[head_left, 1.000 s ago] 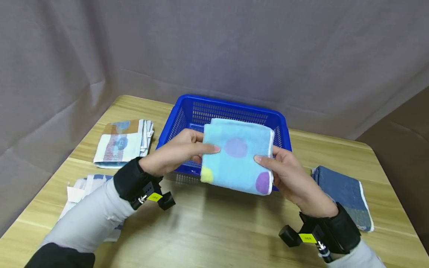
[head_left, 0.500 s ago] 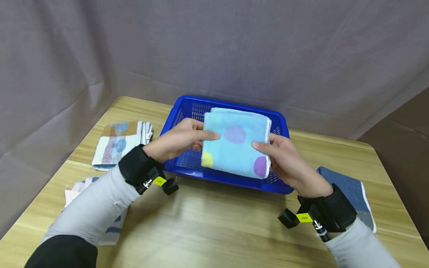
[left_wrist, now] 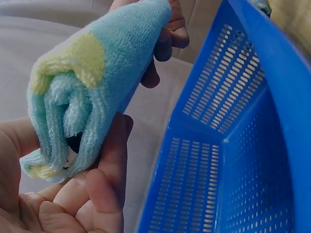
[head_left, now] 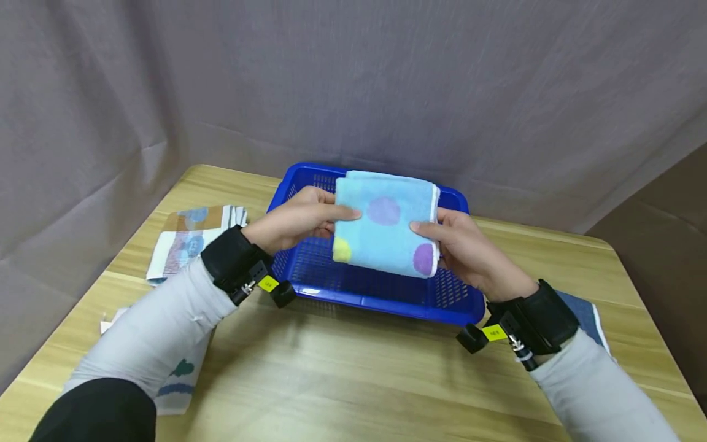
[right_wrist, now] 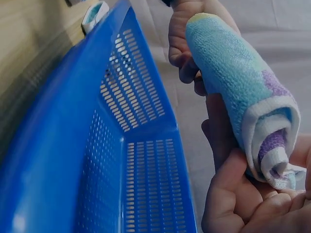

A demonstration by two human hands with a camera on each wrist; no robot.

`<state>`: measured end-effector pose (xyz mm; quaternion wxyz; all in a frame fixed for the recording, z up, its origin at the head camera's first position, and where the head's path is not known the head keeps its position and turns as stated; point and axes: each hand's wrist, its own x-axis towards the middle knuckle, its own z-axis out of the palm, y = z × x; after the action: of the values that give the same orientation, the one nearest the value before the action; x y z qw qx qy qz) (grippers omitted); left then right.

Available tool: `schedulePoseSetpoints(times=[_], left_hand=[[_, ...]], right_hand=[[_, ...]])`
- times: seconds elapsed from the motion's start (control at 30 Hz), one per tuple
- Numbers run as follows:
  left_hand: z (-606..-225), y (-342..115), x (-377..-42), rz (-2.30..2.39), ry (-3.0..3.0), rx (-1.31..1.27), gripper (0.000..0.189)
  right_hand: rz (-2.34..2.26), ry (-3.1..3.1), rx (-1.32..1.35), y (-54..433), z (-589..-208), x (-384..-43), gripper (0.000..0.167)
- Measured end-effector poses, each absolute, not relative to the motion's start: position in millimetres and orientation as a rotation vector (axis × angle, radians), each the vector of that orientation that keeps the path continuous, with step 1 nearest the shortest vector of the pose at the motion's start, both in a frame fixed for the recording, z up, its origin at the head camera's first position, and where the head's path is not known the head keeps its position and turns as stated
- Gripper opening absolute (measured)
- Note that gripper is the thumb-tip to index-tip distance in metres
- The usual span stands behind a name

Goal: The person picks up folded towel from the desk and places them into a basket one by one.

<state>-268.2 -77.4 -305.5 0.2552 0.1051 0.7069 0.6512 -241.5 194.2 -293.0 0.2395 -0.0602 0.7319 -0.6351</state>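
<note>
A folded light-blue towel [head_left: 381,239] with purple and yellow dots is held up between both hands, over the blue plastic basket [head_left: 353,301]. My left hand [head_left: 301,218] grips its left edge, thumb on the front face and fingers behind. On the opposite edge, my right hand [head_left: 469,252] pinches it the same way. Several folded layers of the towel [left_wrist: 73,107] show at its end in the left wrist view. From the right wrist, the towel's white-hemmed end [right_wrist: 272,141] is seen, and the basket [right_wrist: 150,179] lies below and to the side.
A folded brown-and-white towel [head_left: 188,239] lies left of the basket. Nearer, a white patterned towel [head_left: 179,387] is partly covered by the left sleeve. A dark-blue towel [head_left: 582,313] lies at the right, partly behind the right wrist. Grey cloth [head_left: 353,80] hangs behind the wooden table [head_left: 331,380].
Both hands have carried the light-blue towel away from me and slightly left, from the basket's front edge to above its interior. The grip looks the same.
</note>
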Motion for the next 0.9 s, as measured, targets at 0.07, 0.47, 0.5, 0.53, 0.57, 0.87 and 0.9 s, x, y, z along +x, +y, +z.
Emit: schedulePoseSetpoints(times=[0.07, 0.47, 0.5, 0.53, 0.57, 0.87, 0.9], left_hand=[[-306.5, -78.2, -271.1, 1.763, 1.923, 0.269, 0.013], [-312.4, -82.4, -290.5, 1.723, 2.009, 0.199, 0.045], [-313.4, -81.8, -291.7, 1.721, 2.012, 0.189, 0.045], [-314.3, -81.1, -293.0, 1.721, 2.014, 0.176, 0.046], [-315.0, -80.7, -294.2, 1.719, 2.02, 0.167, 0.05], [-318.6, -74.9, -306.3, 1.709, 2.029, 0.117, 0.052], [-319.8, -74.4, -307.3, 1.706, 2.029, 0.112, 0.052]], right_hand=[[-1.715, 2.023, -0.153, 192.7, -292.5, -246.0, 0.036], [-1.564, 2.114, -0.087, 185.2, -289.1, -270.2, 0.042], [-1.548, 2.125, -0.078, 185.1, -289.1, -271.5, 0.043], [-1.537, 2.13, -0.067, 184.9, -289.1, -272.8, 0.045], [-1.528, 2.134, -0.061, 184.8, -289.2, -274.2, 0.045], [-1.501, 2.132, -0.033, 188.1, -296.2, -287.2, 0.044], [-1.497, 2.132, -0.031, 188.7, -297.7, -288.4, 0.045]])
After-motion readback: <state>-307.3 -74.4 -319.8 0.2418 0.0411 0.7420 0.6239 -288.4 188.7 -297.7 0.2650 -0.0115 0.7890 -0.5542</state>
